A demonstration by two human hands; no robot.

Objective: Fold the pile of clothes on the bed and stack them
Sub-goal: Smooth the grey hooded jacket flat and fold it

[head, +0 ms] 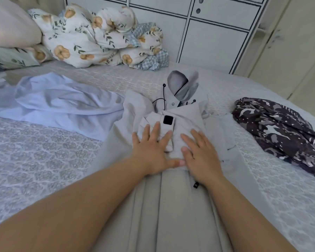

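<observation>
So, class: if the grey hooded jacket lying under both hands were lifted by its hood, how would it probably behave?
The grey hooded jacket would probably sag and unfold, since its folded sleeve stays flat only under the left hand and right hand. It looks light: the cloth is thin and creased. Its black drawcords would likely dangle.

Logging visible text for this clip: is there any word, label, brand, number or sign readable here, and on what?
None can be read.
The black patch on the folded sleeve of the grey hooded jacket looks blank.
The dark patterned garment shows only stars and speckles, no letters.
The floral duvet and the light blue shirt carry no text.
</observation>
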